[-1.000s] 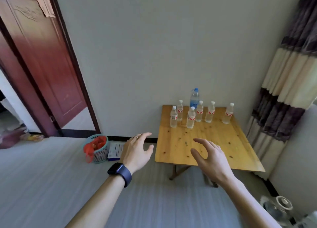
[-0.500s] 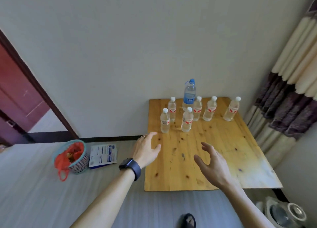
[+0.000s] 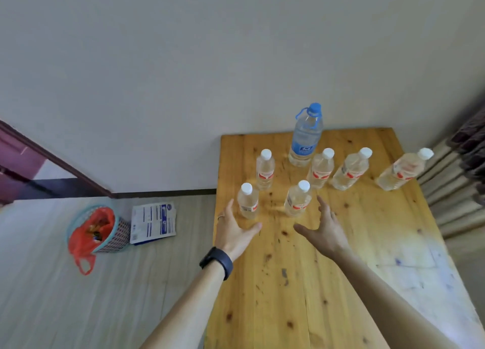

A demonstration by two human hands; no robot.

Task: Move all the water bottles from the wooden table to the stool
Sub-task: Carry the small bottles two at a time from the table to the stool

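Observation:
Several small clear water bottles with white caps and red labels stand on the wooden table [image 3: 328, 270], plus one taller bottle with a blue cap [image 3: 305, 136] at the back. My left hand [image 3: 233, 230] is spread open just short of the nearest left bottle [image 3: 247, 201], fingers beside it without touching. My right hand [image 3: 324, 230] is open too, its fingers just right of the front middle bottle [image 3: 298, 199]. Other bottles stand behind [image 3: 265, 170], [image 3: 320, 168], [image 3: 350, 169], and far right [image 3: 402, 170]. No stool is in view.
A blue mesh basket [image 3: 115, 233] lined with a red plastic bag sits on the floor left of the table, next to a white printed packet [image 3: 153, 222]. A door frame is at far left, a striped curtain [image 3: 462, 170] at the right, the wall behind the table.
I have come closer to the table and the view tilts down more. Both hands have reached forward over the tabletop to the two front bottles.

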